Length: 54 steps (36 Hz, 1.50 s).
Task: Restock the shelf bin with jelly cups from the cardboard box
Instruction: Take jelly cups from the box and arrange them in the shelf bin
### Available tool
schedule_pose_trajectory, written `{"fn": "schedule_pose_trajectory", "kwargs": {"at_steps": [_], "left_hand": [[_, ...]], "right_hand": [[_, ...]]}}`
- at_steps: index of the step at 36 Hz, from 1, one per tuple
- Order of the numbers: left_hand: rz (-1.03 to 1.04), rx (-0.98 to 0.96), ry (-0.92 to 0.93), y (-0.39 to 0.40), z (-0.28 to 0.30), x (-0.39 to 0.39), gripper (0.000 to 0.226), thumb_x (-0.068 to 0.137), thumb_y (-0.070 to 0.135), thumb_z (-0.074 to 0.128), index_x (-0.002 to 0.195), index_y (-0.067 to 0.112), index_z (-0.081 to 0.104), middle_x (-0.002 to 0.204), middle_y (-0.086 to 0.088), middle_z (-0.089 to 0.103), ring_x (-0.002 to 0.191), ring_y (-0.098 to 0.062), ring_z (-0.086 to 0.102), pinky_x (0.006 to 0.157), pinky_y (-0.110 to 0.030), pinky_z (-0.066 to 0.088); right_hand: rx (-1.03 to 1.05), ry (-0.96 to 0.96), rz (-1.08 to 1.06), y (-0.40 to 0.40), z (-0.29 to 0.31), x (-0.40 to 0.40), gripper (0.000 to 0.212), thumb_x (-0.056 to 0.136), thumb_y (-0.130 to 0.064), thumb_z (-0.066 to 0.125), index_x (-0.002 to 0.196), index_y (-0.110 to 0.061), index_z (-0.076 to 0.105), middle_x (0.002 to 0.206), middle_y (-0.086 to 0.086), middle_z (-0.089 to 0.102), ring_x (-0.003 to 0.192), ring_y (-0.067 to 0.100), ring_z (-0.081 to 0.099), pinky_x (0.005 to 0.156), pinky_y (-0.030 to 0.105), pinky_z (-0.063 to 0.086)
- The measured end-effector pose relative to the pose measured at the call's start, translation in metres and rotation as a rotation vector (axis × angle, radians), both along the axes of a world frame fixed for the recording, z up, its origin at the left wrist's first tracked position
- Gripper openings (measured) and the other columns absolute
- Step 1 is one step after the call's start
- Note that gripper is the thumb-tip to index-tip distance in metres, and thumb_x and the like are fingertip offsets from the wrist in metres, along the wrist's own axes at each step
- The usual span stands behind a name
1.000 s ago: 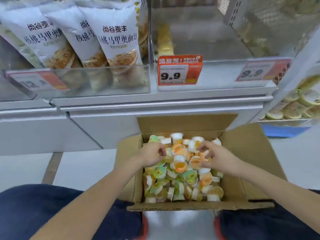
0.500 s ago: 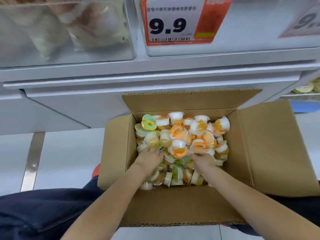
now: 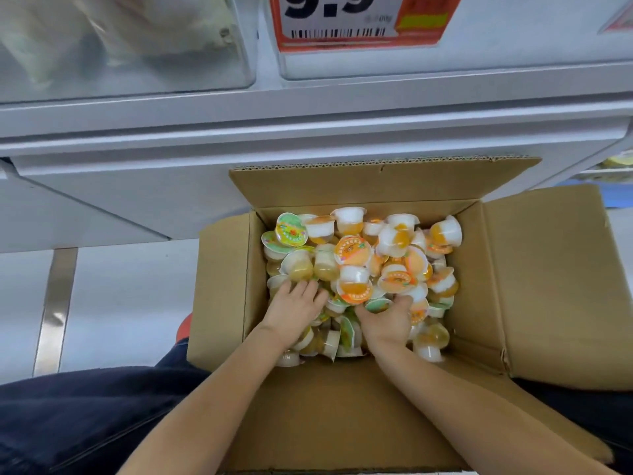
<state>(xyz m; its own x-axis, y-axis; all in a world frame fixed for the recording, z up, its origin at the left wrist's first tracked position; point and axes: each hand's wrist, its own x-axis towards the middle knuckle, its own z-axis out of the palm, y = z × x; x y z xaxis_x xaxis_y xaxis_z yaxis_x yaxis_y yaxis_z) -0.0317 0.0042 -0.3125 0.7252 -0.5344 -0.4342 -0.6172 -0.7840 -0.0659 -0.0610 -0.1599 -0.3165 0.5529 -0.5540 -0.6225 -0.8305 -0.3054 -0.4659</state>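
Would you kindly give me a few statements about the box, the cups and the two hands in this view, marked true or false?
1. Both hands are inside the cardboard box. True: the left hand and the right hand are down among the jelly cups.
2. The box is closed. False: its flaps are folded open.
3. The price tag above the box shows 9.9. True.
4. The box holds only a single cup. False: it holds a heap of many cups.
5. The left hand holds a cup up at the shelf. False: it lies low in the box, on the pile.
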Motion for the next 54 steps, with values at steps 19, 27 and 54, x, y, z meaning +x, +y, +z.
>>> {"fn": "schedule_pose_trajectory", "kwargs": {"at_steps": [19, 27, 54], "left_hand": [[1.112, -0.889, 0.934, -0.029, 0.185, 0.036, 0.023, 0.08, 0.028, 0.073, 0.095, 0.011, 0.066, 0.1, -0.006, 0.067, 0.084, -0.014, 0.062, 0.081, -0.027, 0.054], [1.386, -1.375, 1.289, -0.03, 0.272, 0.055, 0.036, 0.084, 0.043, 0.059, 0.1, 0.01, 0.066, 0.107, -0.012, 0.07, 0.1, -0.024, 0.067, 0.093, -0.039, 0.047], [1.259, -1.817, 1.44, -0.06, 0.286, 0.078, 0.054, 0.079, 0.028, 0.062, 0.126, 0.004, 0.055, 0.12, -0.024, 0.062, 0.102, -0.03, 0.066, 0.087, -0.035, 0.055]], "right_hand": [[0.83, -0.065, 0.012, -0.05, 0.154, 0.035, 0.018, 0.085, 0.006, 0.057, 0.101, -0.003, 0.056, 0.086, 0.006, 0.058, 0.087, 0.014, 0.061, 0.087, 0.029, 0.052], [1.076, -0.228, -0.118, -0.065, 0.255, 0.071, 0.036, 0.089, -0.028, 0.063, 0.117, -0.006, 0.055, 0.119, 0.019, 0.061, 0.102, 0.029, 0.065, 0.066, 0.029, 0.06], [0.437, -0.928, 0.635, -0.052, 0.285, 0.089, 0.047, 0.073, -0.027, 0.077, 0.105, -0.03, 0.042, 0.116, -0.013, 0.061, 0.097, 0.01, 0.065, 0.086, 0.045, 0.054]]}}
